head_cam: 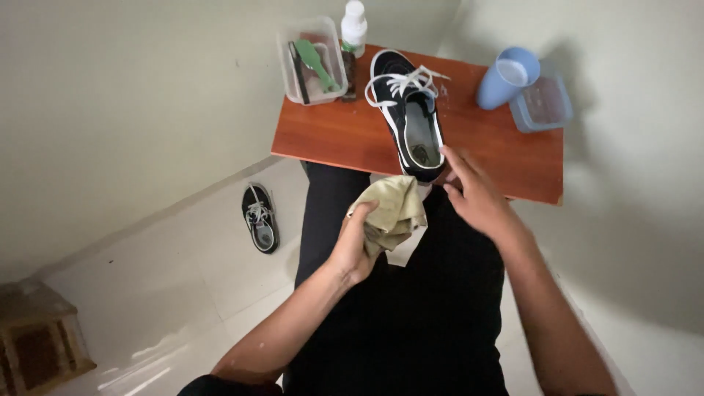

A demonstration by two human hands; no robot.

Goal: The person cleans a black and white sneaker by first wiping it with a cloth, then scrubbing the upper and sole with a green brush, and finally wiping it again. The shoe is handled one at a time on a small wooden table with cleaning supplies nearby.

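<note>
I note the left hand [356, 246] closed around a crumpled yellowish cloth [392, 213], held over my lap just short of the table [337, 136] edge. The right hand [473, 194] is open, fingers spread, fingertips at the heel of the black shoe [411, 110] — apparently to steady it. That shoe stands on the table, heel toward me, white laces loose. Beyond its toe: a clear tub [312, 51] with a green brush [317, 62], and a white bottle [354, 26]. To the shoe's right, a blue cup [506, 77] and a clear container [546, 103]. Its mate [260, 218] lies on the floor, left of the table.
</note>
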